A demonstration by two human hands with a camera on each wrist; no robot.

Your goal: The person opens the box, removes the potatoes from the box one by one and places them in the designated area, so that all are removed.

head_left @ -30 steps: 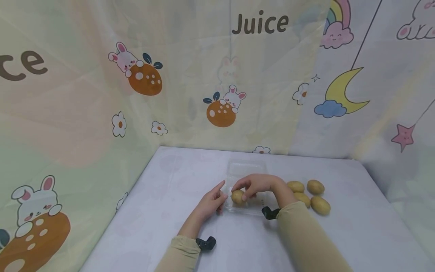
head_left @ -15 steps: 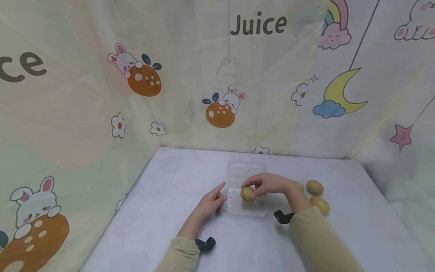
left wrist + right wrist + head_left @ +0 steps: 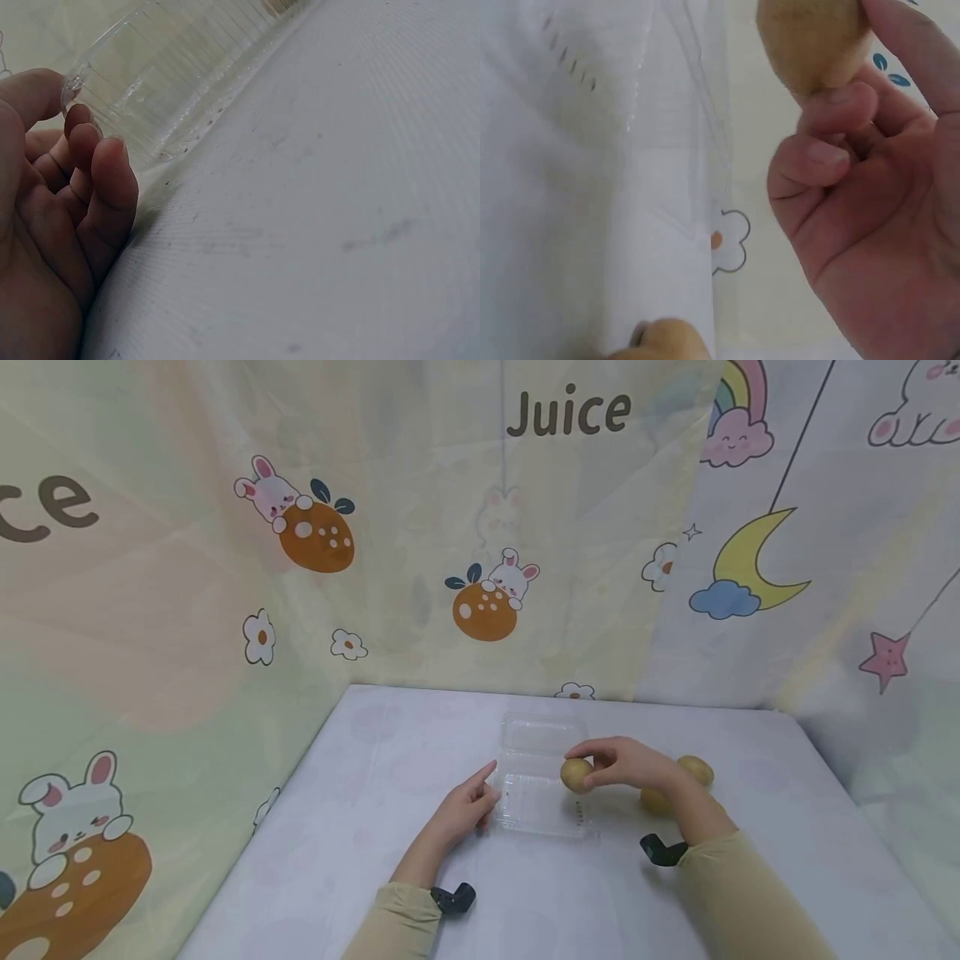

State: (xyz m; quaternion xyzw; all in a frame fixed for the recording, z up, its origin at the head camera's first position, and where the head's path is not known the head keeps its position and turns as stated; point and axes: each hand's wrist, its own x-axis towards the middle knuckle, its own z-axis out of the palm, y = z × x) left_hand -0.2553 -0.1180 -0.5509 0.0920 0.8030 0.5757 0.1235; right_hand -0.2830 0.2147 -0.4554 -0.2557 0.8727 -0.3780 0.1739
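Note:
My right hand (image 3: 628, 762) pinches a round yellow-brown potato (image 3: 577, 775) between thumb and fingers, raised over the right side of a clear plastic clamshell box (image 3: 525, 814). In the right wrist view the potato (image 3: 810, 41) sits at the fingertips, partly cut off by the top edge. The box lies with its lid (image 3: 540, 732) folded back, away from me. At its left side my left hand (image 3: 463, 806) holds the rim; the index finger stretches along the edge. The left wrist view shows fingertips curled at the box wall (image 3: 172, 75).
More potatoes (image 3: 696, 769) lie on the white table (image 3: 360, 793) right of the box, partly hidden by my right hand and forearm. Printed cloth walls (image 3: 420, 527) stand behind and at both sides of the table. Each wrist carries a small black camera (image 3: 455, 898).
My right hand has moved right with the potato, lifting it from inside the box to above its right side. The left hand has stayed at the box's left edge.

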